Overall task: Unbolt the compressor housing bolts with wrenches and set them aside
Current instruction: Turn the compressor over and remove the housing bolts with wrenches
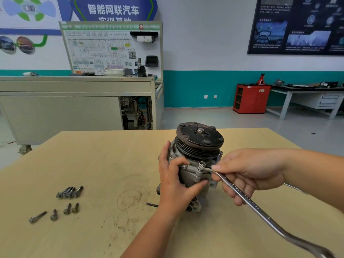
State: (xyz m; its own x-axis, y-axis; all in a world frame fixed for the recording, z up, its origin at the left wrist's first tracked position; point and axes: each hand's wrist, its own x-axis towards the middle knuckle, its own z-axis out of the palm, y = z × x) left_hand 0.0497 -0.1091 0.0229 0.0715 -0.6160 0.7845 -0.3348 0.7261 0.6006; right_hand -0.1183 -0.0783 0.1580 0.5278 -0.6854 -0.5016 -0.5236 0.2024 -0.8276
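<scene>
Head view: compressor (197,164) stands pulley-up on the table (93,164), between both hands. Left hand (175,181) wraps the housing, fingers curled round it and thumb across the front, bracing against the turn, I judge. Right hand (249,174) grips the wrench (247,199), fingers curled round the shank, thumb stretched toward the head seated on a flange bolt (200,167). Removed bolts (69,192) lie grouped well left of the compressor, presumably so none stray. I cannot read the shank stamping. Far behind the compressor, a banner (113,9) reads 智能网联汽车; the board (111,49) shows "HV".
</scene>
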